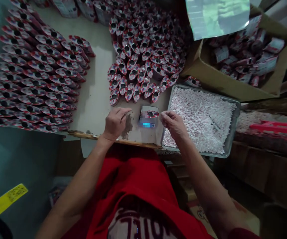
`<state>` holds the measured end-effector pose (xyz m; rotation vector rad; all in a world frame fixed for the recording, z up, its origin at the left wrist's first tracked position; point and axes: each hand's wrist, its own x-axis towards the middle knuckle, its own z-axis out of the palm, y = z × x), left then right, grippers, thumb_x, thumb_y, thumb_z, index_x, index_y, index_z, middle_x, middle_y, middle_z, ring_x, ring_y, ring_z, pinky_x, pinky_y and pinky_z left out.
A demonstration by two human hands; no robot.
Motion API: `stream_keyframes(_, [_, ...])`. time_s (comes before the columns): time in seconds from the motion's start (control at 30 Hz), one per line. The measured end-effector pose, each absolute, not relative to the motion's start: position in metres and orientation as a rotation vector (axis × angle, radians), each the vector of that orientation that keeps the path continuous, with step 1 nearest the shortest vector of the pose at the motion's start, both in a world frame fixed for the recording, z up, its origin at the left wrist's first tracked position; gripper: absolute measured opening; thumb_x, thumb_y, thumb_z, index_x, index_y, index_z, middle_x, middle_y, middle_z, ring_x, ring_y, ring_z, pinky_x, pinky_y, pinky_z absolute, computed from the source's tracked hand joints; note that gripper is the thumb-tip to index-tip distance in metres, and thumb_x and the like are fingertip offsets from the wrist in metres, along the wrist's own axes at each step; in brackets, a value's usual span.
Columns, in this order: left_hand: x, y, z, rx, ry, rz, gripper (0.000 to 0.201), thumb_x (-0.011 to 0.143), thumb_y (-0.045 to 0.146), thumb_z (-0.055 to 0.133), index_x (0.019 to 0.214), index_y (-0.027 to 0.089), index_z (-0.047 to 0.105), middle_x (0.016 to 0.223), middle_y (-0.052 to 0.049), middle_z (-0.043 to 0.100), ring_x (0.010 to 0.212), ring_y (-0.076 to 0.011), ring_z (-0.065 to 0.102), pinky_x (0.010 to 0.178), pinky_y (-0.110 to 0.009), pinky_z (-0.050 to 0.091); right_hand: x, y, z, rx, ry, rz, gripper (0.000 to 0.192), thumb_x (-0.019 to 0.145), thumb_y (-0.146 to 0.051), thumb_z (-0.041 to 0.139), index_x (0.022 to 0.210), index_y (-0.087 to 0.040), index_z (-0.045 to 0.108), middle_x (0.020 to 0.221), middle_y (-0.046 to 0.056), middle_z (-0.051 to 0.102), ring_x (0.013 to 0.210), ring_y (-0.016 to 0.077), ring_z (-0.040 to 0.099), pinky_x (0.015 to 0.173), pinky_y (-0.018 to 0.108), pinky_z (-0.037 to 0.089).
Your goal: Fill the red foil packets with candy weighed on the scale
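Observation:
A small scale (149,126) with a lit blue display sits on the table near its front edge. On it stands an oval-topped, red-and-white printed pack (152,114). To its left hovers my left hand (115,122), empty, with the index finger stretched towards the scale and the others partly bent. My right hand (173,123) is just right of the pack, thumb and fingertips pinched together; whatever they hold is too small to see. Beneath and beside that hand lies a grey tray (235,127) filled with small white and pinkish pellets (198,116).
Rows of similar packs with dark openings (38,79) stand at the left. A dense group of packs (145,49) fills the back middle, some with white pellets on top. A cardboard box (223,87) at back right holds more packs. A red plastic object (277,127) lies right.

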<state>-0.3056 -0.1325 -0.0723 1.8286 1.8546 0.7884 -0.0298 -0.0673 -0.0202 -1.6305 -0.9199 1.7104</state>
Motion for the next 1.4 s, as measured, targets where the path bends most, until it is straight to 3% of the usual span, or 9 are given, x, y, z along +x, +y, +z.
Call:
stream_keyframes(0.27, [-0.288,-0.121,-0.085,1.787,1.753,0.747,0.044,0.091,0.008,0.065,0.132,0.022,0.072,0.127,-0.006,0.077,0.122,-0.0271,0.068,0.111,-0.041,0.056,-0.022,-0.075,-0.026,-1.64,-0.736,1.846,0.053,0.055,-0.037,0.103,0.097,-0.02,0.077,0.087,0.001,0.075,0.074,0.0107,0.066,0.071,0.022,0.055])
stream_keyframes(0.4, [-0.272,-0.121,-0.089,1.678,1.714,0.818,0.048,0.088,0.004,0.066,0.135,0.018,0.068,0.127,-0.009,0.076,0.12,-0.0264,0.07,0.111,-0.04,0.056,-0.025,-0.082,-0.024,-1.662,-0.933,1.748,0.05,0.068,-0.049,0.096,0.102,-0.017,0.077,0.087,0.005,0.078,0.071,0.0143,0.071,0.068,0.027,0.057])
stream_keyframes(0.57, [-0.256,-0.116,-0.092,1.633,1.709,0.796,0.054,0.085,0.001,0.072,0.135,0.02,0.066,0.126,-0.01,0.075,0.12,-0.0296,0.07,0.11,-0.045,0.056,-0.037,-0.081,-0.032,-1.737,-1.561,1.357,0.025,0.088,-0.041,0.075,0.098,-0.018,0.079,0.068,0.001,0.07,0.061,0.0178,0.068,0.061,0.029,0.051])
stream_keyframes(0.67, [-0.252,-0.114,-0.092,1.641,1.695,0.76,0.055,0.085,0.002,0.072,0.135,0.022,0.066,0.13,-0.01,0.074,0.121,-0.0298,0.07,0.11,-0.046,0.056,-0.047,-0.075,-0.039,-1.688,-1.872,1.135,0.016,0.093,-0.03,0.07,0.099,-0.019,0.08,0.076,0.003,0.075,0.068,0.0192,0.068,0.07,0.031,0.052])
stream_keyframes(0.93, [-0.25,-0.109,-0.092,1.647,1.695,0.732,0.052,0.086,0.005,0.076,0.133,0.024,0.068,0.128,-0.009,0.074,0.12,-0.0291,0.07,0.108,-0.044,0.058,-0.05,-0.065,-0.051,-1.776,-2.231,0.721,0.03,0.098,-0.021,0.067,0.126,-0.017,0.076,0.102,0.011,0.079,0.092,0.0266,0.071,0.088,0.037,0.051])
stream_keyframes(1.07, [-0.255,-0.106,-0.091,1.611,1.692,0.744,0.05,0.084,0.002,0.077,0.13,0.02,0.071,0.128,-0.01,0.074,0.117,-0.0282,0.071,0.107,-0.043,0.058,-0.001,-0.073,-0.048,-2.065,-2.324,0.365,0.022,0.101,-0.023,0.058,0.112,-0.018,0.076,0.105,0.014,0.074,0.097,0.0302,0.065,0.084,0.039,0.045])
stream_keyframes(1.17, [-0.26,-0.104,-0.091,1.623,1.688,0.737,0.047,0.084,0.001,0.078,0.128,0.018,0.073,0.125,-0.011,0.075,0.115,-0.0281,0.071,0.106,-0.043,0.058,0.037,-0.083,-0.052,-2.188,-2.507,0.168,0.029,0.097,-0.021,0.061,0.121,-0.013,0.074,0.116,0.02,0.069,0.104,0.0337,0.061,0.082,0.04,0.042])
stream_keyframes(1.23, [-0.262,-0.104,-0.091,1.636,1.689,0.729,0.046,0.085,0.002,0.078,0.128,0.018,0.073,0.123,-0.011,0.075,0.113,-0.028,0.071,0.105,-0.043,0.058,0.056,-0.087,-0.057,-2.169,-2.609,0.144,0.03,0.098,-0.024,0.061,0.123,-0.012,0.073,0.118,0.02,0.068,0.103,0.0326,0.059,0.081,0.039,0.041])
stream_keyframes(1.4, [-0.258,-0.105,-0.088,1.661,1.676,0.709,0.046,0.086,0.002,0.077,0.127,0.021,0.073,0.122,-0.009,0.075,0.113,-0.0268,0.071,0.104,-0.042,0.059,0.082,-0.083,-0.064,-2.198,-2.551,0.184,0.022,0.101,-0.024,0.055,0.096,-0.016,0.075,0.104,0.015,0.069,0.09,0.0264,0.06,0.074,0.036,0.038])
